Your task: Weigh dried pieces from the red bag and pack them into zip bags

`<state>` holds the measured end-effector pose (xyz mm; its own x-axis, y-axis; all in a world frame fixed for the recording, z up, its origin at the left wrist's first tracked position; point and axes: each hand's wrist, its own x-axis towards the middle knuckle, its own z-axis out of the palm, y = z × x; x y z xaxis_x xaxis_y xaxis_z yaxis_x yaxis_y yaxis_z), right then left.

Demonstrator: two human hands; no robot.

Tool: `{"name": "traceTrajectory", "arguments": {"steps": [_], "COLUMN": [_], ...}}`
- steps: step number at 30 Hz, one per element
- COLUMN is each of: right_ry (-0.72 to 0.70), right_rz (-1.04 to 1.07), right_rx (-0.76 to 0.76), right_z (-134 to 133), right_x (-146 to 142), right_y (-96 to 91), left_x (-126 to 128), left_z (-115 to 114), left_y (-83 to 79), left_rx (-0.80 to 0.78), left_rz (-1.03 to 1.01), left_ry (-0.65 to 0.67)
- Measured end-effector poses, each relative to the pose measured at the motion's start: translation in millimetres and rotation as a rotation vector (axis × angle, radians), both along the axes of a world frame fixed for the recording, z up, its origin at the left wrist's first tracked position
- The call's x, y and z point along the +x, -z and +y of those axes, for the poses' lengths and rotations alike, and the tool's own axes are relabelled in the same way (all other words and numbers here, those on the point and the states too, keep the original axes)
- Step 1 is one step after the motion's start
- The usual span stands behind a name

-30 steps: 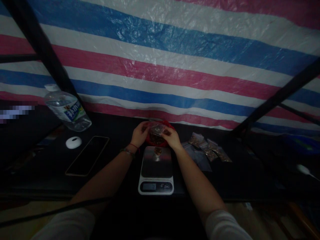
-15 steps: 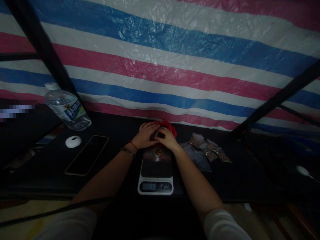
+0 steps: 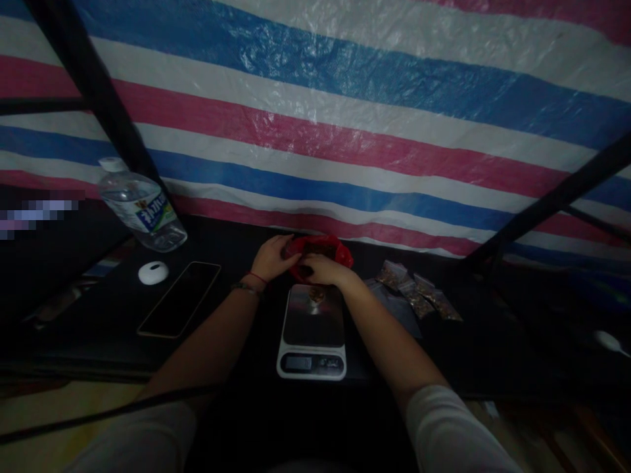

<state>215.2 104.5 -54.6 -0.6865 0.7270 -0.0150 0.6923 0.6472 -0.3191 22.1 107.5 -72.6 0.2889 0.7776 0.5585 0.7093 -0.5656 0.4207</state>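
Well back on the dark bench [image 3: 493,341], close to its far edge and the red, white and blue striped tarpaulin [image 3: 345,98] hung behind it, a red bag [image 3: 340,249] sits between a person's two bare hands. The left hand [image 3: 270,257] has its fingers closed on the bag's left rim. The right hand [image 3: 321,269] lies across the bag's front edge, knuckles up and fingers curled toward the mouth; the dim light hides whether it grasps anything. Dark contents show in the bag's opening, too murky to identify.

Just nearer than the hands, at the middle of the bench, stands a white kitchen scale [image 3: 313,341]. A small brownish heap [image 3: 316,295] sits at the far end of its platform, just below the right wrist. To the right of the scale, several small clear packets [image 3: 419,295] of brown bits lie in a row.

Toward the bench's left edge rest a dark phone [image 3: 180,307], face up, a small white oval object [image 3: 153,272] and a clear water bottle [image 3: 142,207] with a white cap. Black frame bars [image 3: 98,98] cross in front of the tarpaulin on both sides.
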Motion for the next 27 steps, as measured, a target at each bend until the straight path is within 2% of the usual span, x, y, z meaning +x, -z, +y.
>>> {"name": "traceTrajectory", "arguments": {"steps": [3, 7, 17, 21, 24, 27], "right_ry": [-0.010, 0.003, 0.062, 0.151, 0.225, 0.226], "right_rz": [-0.116, -0.123, 0.107, 0.246, 0.319, 0.355], "right_rx": [0.014, 0.010, 0.090, 0.100, 0.102, 0.088], "right_z": [5, 8, 3, -2, -9, -25], "right_x": [-4, 1, 8, 21, 32, 45], "right_y": [-1.3, -0.2, 9.7, 14.6, 11.0, -1.6], "left_x": [2, 3, 3, 4, 4, 4], "left_z": [2, 3, 4, 4, 3, 2], "left_y": [7.4, 11.5, 13.6, 13.3, 11.6, 10.1], "left_rx": [-0.043, -0.077, -0.078, -0.080, -0.083, -0.080], "left_rz": [0.006, -0.001, -0.054, -0.054, -0.051, -0.054], "left_ry": [-0.014, -0.020, 0.005, -0.004, 0.004, 0.007]}}
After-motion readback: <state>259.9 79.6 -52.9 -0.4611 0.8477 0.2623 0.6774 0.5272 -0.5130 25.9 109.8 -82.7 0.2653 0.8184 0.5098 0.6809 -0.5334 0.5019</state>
